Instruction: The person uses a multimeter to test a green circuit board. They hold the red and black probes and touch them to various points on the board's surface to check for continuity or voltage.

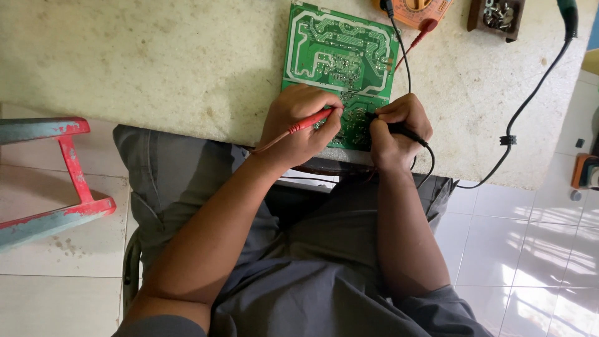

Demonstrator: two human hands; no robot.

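The left hand is curled shut around a red probe, held like a pencil. Its tip points at the lower part of the green circuit board. The right hand is closed around a black probe, and its tip sits close beside the red one on the same part of the board. It looks like both tips touch the board, but the fingers hide the very ends, so that is not sure.

The board lies flat on the pale stone table, right at the near edge, with its green side and shiny lines facing up. The two probe wires run up to an orange meter at the far edge of the table. So the probes are plugged in and placed on the board, and the testing seems to be under way. How many spots are left to check cannot be told.

A small brown tray of screws sits beside the meter. A thick black cable hangs over the right side. A red and blue stool stands on the tiled floor to the left.
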